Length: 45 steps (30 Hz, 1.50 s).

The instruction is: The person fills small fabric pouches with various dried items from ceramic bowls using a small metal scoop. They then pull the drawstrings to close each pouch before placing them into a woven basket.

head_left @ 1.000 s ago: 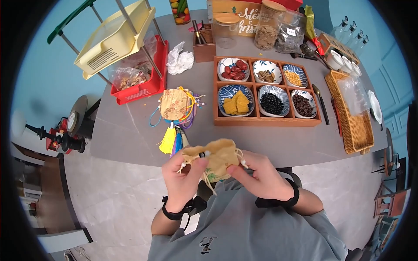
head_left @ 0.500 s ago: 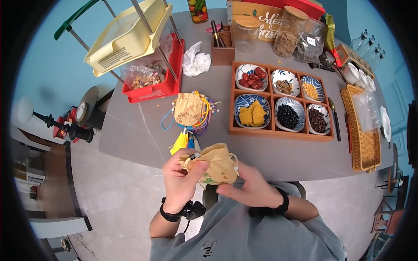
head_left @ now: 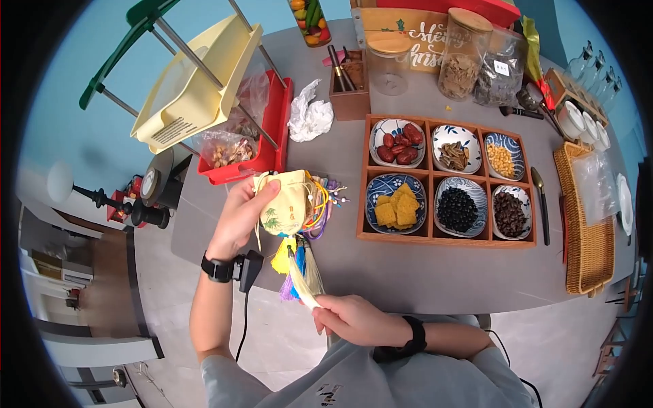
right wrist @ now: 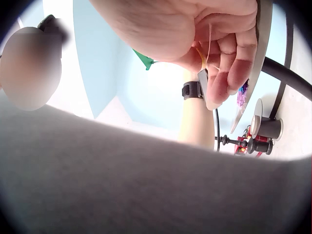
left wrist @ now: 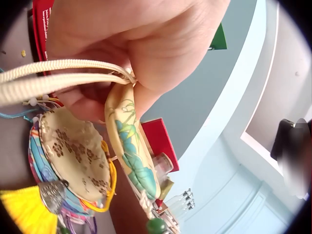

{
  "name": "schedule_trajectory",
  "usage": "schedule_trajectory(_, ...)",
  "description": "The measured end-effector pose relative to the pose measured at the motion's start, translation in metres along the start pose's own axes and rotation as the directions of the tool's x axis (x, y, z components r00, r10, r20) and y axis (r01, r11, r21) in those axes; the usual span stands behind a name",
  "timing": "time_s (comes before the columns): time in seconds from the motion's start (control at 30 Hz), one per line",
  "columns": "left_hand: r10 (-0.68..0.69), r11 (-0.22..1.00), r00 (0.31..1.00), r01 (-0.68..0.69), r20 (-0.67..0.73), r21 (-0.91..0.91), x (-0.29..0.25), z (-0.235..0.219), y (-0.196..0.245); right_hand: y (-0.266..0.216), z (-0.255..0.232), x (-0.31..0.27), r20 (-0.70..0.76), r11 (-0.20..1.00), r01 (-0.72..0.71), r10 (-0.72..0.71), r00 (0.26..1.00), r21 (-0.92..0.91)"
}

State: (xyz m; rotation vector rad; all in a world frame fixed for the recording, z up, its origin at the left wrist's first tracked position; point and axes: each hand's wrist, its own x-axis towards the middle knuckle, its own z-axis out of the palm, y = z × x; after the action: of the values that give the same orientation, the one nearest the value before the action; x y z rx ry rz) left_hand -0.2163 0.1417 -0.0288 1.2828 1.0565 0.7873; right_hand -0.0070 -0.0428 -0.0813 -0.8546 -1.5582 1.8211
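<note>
On the grey counter [head_left: 422, 272], a wooden divided box [head_left: 445, 239] holds six patterned bowls: red dates [head_left: 400, 145], brownish dried pieces [head_left: 452, 156], yellow kernels [head_left: 500, 160], yellow slabs [head_left: 396, 206], black beans [head_left: 458, 208] and small dark brown pieces [head_left: 510, 214]. A spoon [head_left: 542, 204] lies just right of the box; farther right, a clear plastic bag [head_left: 597, 187] rests in a wicker basket [head_left: 586, 275]. Behind the box stand two wooden-lidded jars [head_left: 459, 68]. Crumpled white tissue [head_left: 309, 115] lies between a small wooden holder [head_left: 350, 107] and a tiered rack [head_left: 187, 102].
</note>
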Motion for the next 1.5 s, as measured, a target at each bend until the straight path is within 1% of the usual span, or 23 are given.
schedule_trajectory(0.07, -0.022, 0.999, 1.000, 0.021, 0.008, 0.043, 0.011, -0.001, -0.001, 0.009, 0.004, -0.001, -0.032, 0.972, 0.124, -0.133, 0.991, -0.198)
schedule_trajectory(0.13, -0.020, 0.994, 1.000, 0.018, 0.018, 0.112, 0.020, -0.001, -0.005, 0.011, 0.005, -0.003, -0.037, 0.938, 0.163, -0.183, 0.982, -0.306)
schedule_trajectory(0.2, -0.022, 0.983, 0.999, 0.017, 0.024, 0.180, 0.026, -0.003, -0.011, 0.013, 0.006, -0.004, -0.032, 0.911, 0.188, -0.215, 0.976, -0.367)
schedule_trajectory(0.23, 0.036, 0.975, 0.999, -0.034, -0.006, 0.221, 0.028, -0.001, -0.015, 0.014, 0.007, -0.005, -0.028, 0.905, 0.195, -0.222, 0.975, -0.377)
schedule_trajectory(0.27, 0.127, 0.902, 0.990, -0.087, -0.069, 0.422, 0.027, 0.000, -0.017, 0.016, 0.007, -0.005, -0.024, 0.900, 0.202, -0.229, 0.973, -0.386)
schedule_trajectory(0.3, 0.229, 0.786, 0.967, -0.119, -0.107, 0.607, 0.025, 0.003, -0.017, 0.017, 0.006, -0.006, -0.021, 0.899, 0.207, -0.233, 0.972, -0.386)
schedule_trajectory(0.33, 0.335, 0.632, 0.934, -0.127, -0.122, 0.764, 0.022, 0.007, -0.015, 0.019, 0.005, -0.006, -0.018, 0.897, 0.212, -0.238, 0.971, -0.387)
schedule_trajectory(0.37, 0.418, 0.547, 0.900, -0.138, -0.126, 0.826, 0.018, 0.013, -0.013, 0.019, 0.004, -0.007, -0.018, 0.896, 0.217, -0.243, 0.970, -0.388)
schedule_trajectory(0.47, 0.617, 0.122, 0.785, -0.169, 0.059, 0.978, 0.002, 0.032, 0.000, 0.018, 0.000, -0.007, 0.017, 0.903, 0.243, -0.254, 0.967, -0.356)
schedule_trajectory(0.5, 0.588, 0.099, 0.805, -0.171, 0.081, 0.980, -0.002, 0.035, 0.001, 0.018, -0.002, -0.007, 0.031, 0.899, 0.259, -0.265, 0.964, -0.355)
schedule_trajectory(0.63, 0.519, -0.032, 0.834, -0.197, 0.185, 0.980, -0.008, 0.044, -0.002, 0.015, -0.006, -0.007, 0.069, 0.897, 0.292, -0.286, 0.956, -0.331)
schedule_trajectory(0.73, 0.516, -0.063, 0.825, -0.233, 0.231, 0.970, -0.003, 0.044, -0.001, 0.015, -0.006, -0.013, 0.067, 0.904, 0.300, -0.294, 0.953, -0.306)
schedule_trajectory(0.83, 0.388, 0.055, 0.836, -0.440, 0.387, 0.896, 0.005, 0.046, 0.008, 0.005, -0.010, -0.028, 0.029, 0.909, 0.317, -0.321, 0.947, -0.271)
schedule_trajectory(0.9, 0.301, 0.067, 0.845, -0.481, 0.442, 0.874, 0.016, 0.043, -0.001, -0.001, -0.014, -0.044, -0.009, 0.907, 0.340, -0.354, 0.935, -0.249)
schedule_trajectory(0.93, 0.260, 0.074, 0.845, -0.500, 0.467, 0.863, 0.020, 0.042, -0.004, -0.003, -0.020, -0.053, -0.033, 0.908, 0.318, -0.339, 0.940, -0.272)
schedule_trajectory(0.97, 0.194, 0.101, 0.858, -0.500, 0.476, 0.860, 0.023, 0.040, -0.006, -0.006, -0.028, -0.062, -0.056, 0.909, 0.296, -0.326, 0.944, -0.294)
schedule_trajectory(1.0, 0.194, 0.093, 0.857, -0.501, 0.478, 0.860, 0.025, 0.041, -0.008, -0.006, -0.036, -0.071, -0.081, 0.908, 0.275, -0.315, 0.946, -0.316)
schedule_trajectory(1.03, 0.193, 0.086, 0.855, -0.503, 0.481, 0.860, 0.025, 0.041, -0.012, -0.003, -0.042, -0.079, -0.192, 0.907, 0.304, -0.367, 0.910, -0.291)
schedule_trajectory(1.07, 0.191, 0.080, 0.854, -0.505, 0.484, 0.859, 0.025, 0.042, -0.016, -0.002, -0.051, -0.087, -0.229, 0.925, 0.253, -0.321, 0.919, -0.283)
schedule_trajectory(1.13, 0.169, 0.113, 0.862, -0.499, 0.478, 0.859, 0.028, 0.041, -0.022, -0.006, -0.068, -0.104, -0.299, 0.954, 0.146, -0.224, 0.928, -0.261)
schedule_trajectory(1.23, 0.115, 0.151, 0.881, -0.471, 0.458, 0.869, 0.028, 0.043, -0.023, -0.009, -0.078, -0.121, -0.435, 0.970, 0.072, -0.169, 0.884, -0.231)
schedule_trajectory(1.33, 0.076, 0.136, 0.878, -0.479, 0.473, 0.867, 0.031, 0.042, -0.024, -0.010, -0.084, -0.130, -0.480, 0.969, 0.025, -0.144, 0.865, -0.246)
schedule_trajectory(1.5, 0.074, 0.149, 0.868, -0.497, 0.492, 0.855, 0.034, 0.041, -0.024, -0.008, -0.090, -0.132, -0.466, 0.972, 0.038, -0.144, 0.873, -0.230)
